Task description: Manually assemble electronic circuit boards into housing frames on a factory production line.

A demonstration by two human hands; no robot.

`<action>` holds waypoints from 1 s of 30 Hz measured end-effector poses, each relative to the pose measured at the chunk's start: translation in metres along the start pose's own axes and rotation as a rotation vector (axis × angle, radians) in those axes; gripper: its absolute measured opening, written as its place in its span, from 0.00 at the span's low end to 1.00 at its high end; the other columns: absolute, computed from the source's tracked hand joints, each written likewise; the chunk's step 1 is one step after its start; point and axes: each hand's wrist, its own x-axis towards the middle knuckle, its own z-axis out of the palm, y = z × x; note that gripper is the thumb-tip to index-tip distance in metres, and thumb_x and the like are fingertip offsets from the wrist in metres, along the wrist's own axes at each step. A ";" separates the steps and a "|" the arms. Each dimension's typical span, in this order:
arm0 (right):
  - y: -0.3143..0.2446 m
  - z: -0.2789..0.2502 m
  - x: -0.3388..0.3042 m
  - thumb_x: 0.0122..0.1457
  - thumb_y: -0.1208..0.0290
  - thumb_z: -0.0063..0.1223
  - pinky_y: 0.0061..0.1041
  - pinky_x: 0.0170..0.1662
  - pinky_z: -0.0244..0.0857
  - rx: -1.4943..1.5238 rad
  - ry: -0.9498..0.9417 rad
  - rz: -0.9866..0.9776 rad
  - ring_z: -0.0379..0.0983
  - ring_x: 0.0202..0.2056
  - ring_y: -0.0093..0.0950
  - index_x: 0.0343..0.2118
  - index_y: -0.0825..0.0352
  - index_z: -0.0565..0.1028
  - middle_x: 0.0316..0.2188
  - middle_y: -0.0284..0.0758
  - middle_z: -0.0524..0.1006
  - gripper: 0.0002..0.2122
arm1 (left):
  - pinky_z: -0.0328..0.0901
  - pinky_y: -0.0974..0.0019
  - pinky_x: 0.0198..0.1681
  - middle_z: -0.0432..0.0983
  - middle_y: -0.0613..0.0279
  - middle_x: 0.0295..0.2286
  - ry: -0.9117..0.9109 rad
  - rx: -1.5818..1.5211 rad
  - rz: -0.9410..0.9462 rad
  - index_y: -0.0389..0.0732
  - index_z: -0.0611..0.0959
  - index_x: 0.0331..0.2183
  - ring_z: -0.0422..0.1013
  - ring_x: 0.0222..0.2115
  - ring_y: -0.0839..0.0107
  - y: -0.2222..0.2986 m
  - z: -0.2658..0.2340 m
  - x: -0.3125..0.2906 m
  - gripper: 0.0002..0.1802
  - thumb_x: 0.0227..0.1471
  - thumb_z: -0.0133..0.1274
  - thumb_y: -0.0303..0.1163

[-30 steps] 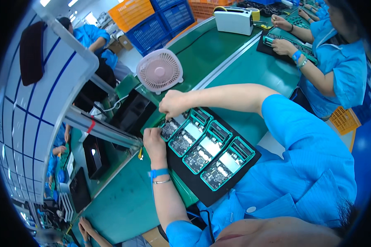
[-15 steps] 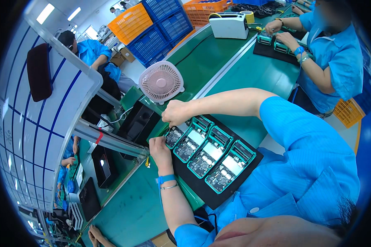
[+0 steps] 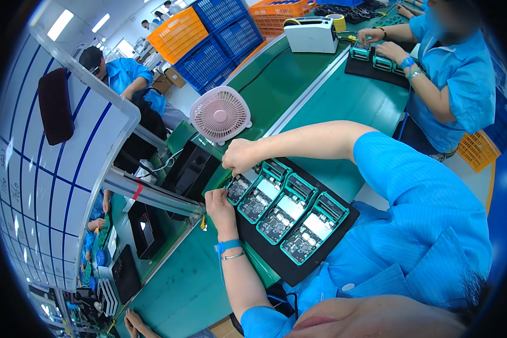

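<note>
At leftmost board (image 3: 239,188), left hand (image 3: 220,209), right hand (image 3: 240,156) as before; hold of fingers (image 3: 212,195) unclear.

Three teal-framed circuit boards (image 3: 272,225) abreast on black mat (image 3: 285,271); fourth board (image 3: 238,188) partly hidden.

Head cam, L of a pair, wide fisheye, looks down & fwd from wearer's head: bare L hand (image 3: 220,209) and bare R hand (image 3: 241,156) mid-frame, nr; long green table (image 3: 372,100) runs diag. lower L to upper R; edges bend twd rim.
</note>
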 end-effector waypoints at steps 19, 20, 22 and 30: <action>-0.002 -0.004 0.003 0.46 0.54 0.65 0.39 0.30 0.69 0.036 -0.041 0.055 0.78 0.29 0.38 0.25 0.61 0.80 0.22 0.35 0.80 0.14 | 0.68 0.55 0.35 0.71 0.53 0.30 -0.035 0.007 -0.009 0.37 0.80 0.31 0.72 0.32 0.53 -0.001 0.000 -0.001 0.03 0.52 0.57 0.20; -0.001 -0.005 0.003 0.46 0.54 0.65 0.39 0.30 0.69 0.061 -0.039 0.054 0.78 0.29 0.38 0.25 0.61 0.80 0.22 0.35 0.80 0.14 | 0.68 0.55 0.35 0.71 0.53 0.30 -0.037 0.008 -0.008 0.37 0.80 0.31 0.72 0.32 0.53 -0.001 0.000 -0.001 0.03 0.52 0.57 0.20; -0.001 -0.006 0.002 0.46 0.54 0.65 0.39 0.30 0.68 0.088 -0.036 0.053 0.78 0.28 0.38 0.25 0.61 0.80 0.22 0.35 0.80 0.14 | 0.68 0.55 0.35 0.71 0.53 0.30 -0.032 0.002 -0.004 0.37 0.81 0.31 0.72 0.32 0.53 -0.002 0.000 -0.001 0.03 0.51 0.57 0.20; -0.001 -0.003 0.001 0.46 0.53 0.65 0.40 0.31 0.69 0.048 -0.015 0.042 0.79 0.30 0.39 0.26 0.62 0.80 0.22 0.36 0.80 0.15 | 0.68 0.56 0.35 0.71 0.53 0.30 -0.034 -0.014 0.018 0.37 0.80 0.31 0.72 0.32 0.53 -0.003 0.001 -0.001 0.03 0.51 0.57 0.20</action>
